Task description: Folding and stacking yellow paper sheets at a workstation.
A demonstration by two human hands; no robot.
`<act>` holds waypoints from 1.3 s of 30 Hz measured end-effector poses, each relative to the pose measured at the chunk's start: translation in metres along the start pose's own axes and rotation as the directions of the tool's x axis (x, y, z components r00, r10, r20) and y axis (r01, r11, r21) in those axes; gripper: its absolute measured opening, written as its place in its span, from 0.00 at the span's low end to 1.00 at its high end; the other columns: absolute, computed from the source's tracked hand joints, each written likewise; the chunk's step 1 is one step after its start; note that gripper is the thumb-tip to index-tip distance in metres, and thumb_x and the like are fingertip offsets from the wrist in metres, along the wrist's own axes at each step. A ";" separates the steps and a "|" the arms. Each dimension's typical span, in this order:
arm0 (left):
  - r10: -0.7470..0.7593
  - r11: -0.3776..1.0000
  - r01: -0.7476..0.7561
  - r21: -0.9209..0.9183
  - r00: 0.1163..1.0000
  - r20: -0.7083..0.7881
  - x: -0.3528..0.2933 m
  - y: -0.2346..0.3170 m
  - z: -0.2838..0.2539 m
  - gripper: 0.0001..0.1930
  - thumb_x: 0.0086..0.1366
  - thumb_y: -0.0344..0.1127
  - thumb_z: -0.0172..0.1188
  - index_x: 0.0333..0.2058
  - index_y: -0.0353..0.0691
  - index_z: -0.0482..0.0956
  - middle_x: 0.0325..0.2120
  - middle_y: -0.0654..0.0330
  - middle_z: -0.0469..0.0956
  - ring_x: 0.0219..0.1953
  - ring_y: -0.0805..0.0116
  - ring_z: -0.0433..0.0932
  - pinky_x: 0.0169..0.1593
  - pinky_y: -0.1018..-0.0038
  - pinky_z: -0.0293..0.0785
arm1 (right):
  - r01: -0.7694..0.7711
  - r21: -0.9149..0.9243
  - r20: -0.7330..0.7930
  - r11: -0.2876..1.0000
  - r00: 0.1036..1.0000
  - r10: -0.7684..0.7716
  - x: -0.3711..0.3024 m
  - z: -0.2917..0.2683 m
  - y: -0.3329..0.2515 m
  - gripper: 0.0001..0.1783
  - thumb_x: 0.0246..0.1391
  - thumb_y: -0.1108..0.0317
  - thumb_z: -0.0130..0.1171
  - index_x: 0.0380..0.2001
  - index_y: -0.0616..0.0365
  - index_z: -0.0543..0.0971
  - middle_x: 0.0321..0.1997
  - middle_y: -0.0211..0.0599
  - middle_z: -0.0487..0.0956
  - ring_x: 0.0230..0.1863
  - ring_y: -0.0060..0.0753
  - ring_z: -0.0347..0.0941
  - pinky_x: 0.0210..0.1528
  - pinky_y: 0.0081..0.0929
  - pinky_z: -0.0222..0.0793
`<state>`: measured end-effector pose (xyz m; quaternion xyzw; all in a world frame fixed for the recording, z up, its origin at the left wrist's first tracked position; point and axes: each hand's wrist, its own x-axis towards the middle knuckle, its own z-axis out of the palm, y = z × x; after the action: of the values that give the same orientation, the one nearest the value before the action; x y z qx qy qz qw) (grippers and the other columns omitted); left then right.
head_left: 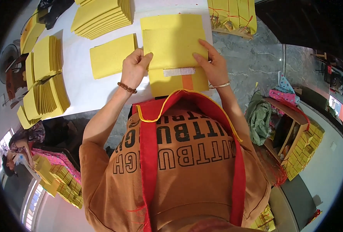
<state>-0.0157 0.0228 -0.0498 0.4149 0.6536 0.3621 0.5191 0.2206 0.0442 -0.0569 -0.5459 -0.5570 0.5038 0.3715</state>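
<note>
A stack of yellow paper (174,45), its upper part folded over, lies on the white tabletop in front of me. My left hand (136,63) grips its left edge, thumb on top and fingers curled at the side. At the right edge my right hand (213,65) holds the same paper, thumb and forefinger stretched over the upper face. Below the fold show a whitish strip (179,72) and an orange band (187,82) on the lower yellow part. A smaller yellow paper bundle (112,56) lies just left of my left hand, partly behind it.
Fanned yellow paper stacks stand at the table's far side (104,17) and left end (47,58). A board with yellow packets and red strings (231,17) is at the far right. Right of me are a green sack (259,120) and a wooden shelf (287,135). Another person (22,145) is at lower left.
</note>
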 end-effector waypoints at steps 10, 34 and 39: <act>-0.012 0.994 0.013 -0.108 1.000 0.006 0.004 0.004 0.001 0.07 0.58 0.30 0.58 0.31 0.40 0.67 0.14 0.72 0.64 0.16 0.84 0.59 0.20 0.84 0.54 | -0.029 -0.162 -0.061 0.986 0.998 0.019 0.004 0.002 0.005 0.25 0.44 0.62 0.59 0.49 0.55 0.72 0.35 0.49 0.78 0.35 0.39 0.77 0.38 0.27 0.69; 0.548 0.068 -0.646 0.761 0.661 0.512 0.025 0.014 0.035 0.27 0.59 0.46 0.49 0.58 0.51 0.60 0.60 0.57 0.53 0.61 0.56 0.50 0.61 0.57 0.46 | 0.664 -0.721 0.535 0.200 0.716 -0.448 -0.034 0.013 -0.009 0.26 0.47 0.53 0.54 0.49 0.51 0.70 0.59 0.37 0.63 0.61 0.39 0.57 0.62 0.46 0.45; 0.561 0.117 -0.663 0.739 0.658 0.502 0.031 0.010 0.031 0.27 0.60 0.47 0.49 0.58 0.51 0.59 0.61 0.57 0.52 0.62 0.55 0.49 0.61 0.58 0.44 | 0.673 -0.721 0.579 0.165 0.715 -0.391 -0.033 0.011 0.009 0.30 0.49 0.47 0.50 0.52 0.52 0.67 0.60 0.40 0.61 0.62 0.42 0.54 0.62 0.47 0.45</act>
<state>0.0124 0.0565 -0.0588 0.8666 0.4810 0.1214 0.0537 0.2159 0.0090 -0.0633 -0.3485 -0.9328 0.0174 0.0899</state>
